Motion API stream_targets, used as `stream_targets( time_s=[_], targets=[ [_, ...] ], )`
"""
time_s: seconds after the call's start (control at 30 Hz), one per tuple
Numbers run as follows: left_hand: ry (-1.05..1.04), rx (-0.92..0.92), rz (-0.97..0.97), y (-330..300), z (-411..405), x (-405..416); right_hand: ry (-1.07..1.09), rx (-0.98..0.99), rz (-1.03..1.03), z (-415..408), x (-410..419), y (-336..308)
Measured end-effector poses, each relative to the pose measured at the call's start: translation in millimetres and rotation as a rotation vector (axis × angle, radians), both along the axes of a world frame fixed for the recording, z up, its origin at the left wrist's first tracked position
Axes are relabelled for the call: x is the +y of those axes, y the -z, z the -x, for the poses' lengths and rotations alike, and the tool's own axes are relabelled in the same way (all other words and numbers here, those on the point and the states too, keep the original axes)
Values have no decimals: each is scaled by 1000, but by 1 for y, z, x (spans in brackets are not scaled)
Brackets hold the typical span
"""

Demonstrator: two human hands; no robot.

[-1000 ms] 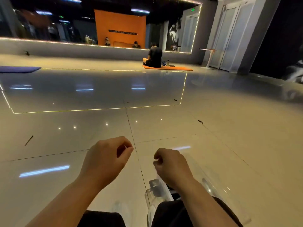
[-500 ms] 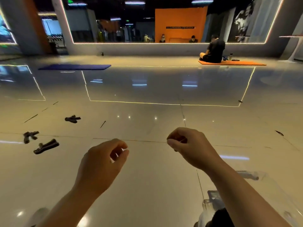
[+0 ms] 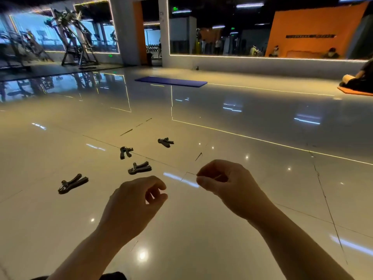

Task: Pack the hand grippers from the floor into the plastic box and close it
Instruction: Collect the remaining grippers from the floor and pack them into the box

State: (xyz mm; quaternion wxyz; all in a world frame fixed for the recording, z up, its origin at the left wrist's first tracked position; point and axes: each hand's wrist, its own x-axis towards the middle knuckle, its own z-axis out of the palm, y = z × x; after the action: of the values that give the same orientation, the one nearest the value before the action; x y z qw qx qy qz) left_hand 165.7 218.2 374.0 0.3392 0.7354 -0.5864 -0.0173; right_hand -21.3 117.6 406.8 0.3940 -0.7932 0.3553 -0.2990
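Several dark hand grippers lie scattered on the glossy floor ahead and to the left: one at the far left [image 3: 72,183], one nearer the middle [image 3: 139,168], one behind it [image 3: 125,152] and one farthest away [image 3: 166,142]. My left hand [image 3: 134,203] hovers above the floor, fingers curled with nothing in them, a short way right of the nearest grippers. My right hand [image 3: 228,185] hangs beside it, loosely curled too and holding nothing. The plastic box is out of view.
A blue mat [image 3: 171,81] lies on the floor farther back. Gym machines [image 3: 74,43] stand at the far left. A seated person [image 3: 359,78] on an orange mat [image 3: 355,91] is at the right edge. A low lit wall [image 3: 262,63] runs behind.
My view has swung left: the plastic box has dropped out of sight and the hand grippers have come into the middle. Both hands stay curled and hold nothing.
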Motion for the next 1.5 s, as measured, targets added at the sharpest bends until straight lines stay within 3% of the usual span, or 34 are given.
stream_targets(
  time_s=[0.3, 0.43, 0.53, 0.67, 0.87, 1.1, 1.2, 1.37, 1.5],
  targets=[
    [-163, 205, 190, -9, -113, -17, -54, 128, 127, -98, -28, -16],
    [-127, 208, 194, -7, -129, -48, -4, 112, 67, -120, -54, 13],
    [-131, 180, 160, -1, -142, -64, 3, 160, 80, -151, -82, 25],
    [-164, 172, 103, -1, -165, -73, -107, 78, 152, -199, -110, 8],
    [-185, 246, 17, -32, -204, -93, -160, 192, 141, -236, -144, 5],
    [-271, 38, -278, -5, -279, -79, -239, 345, 145, -317, -167, 12],
    [-319, -132, -438, 6, -323, -72, -292, 391, 162, -363, -173, 22],
    [-363, 57, -393, 4, -397, -56, -426, 542, 220, -427, -164, 38],
    [-378, 138, -377, 3, -442, -62, -584, 687, 416, -471, -158, 13]
  ],
)
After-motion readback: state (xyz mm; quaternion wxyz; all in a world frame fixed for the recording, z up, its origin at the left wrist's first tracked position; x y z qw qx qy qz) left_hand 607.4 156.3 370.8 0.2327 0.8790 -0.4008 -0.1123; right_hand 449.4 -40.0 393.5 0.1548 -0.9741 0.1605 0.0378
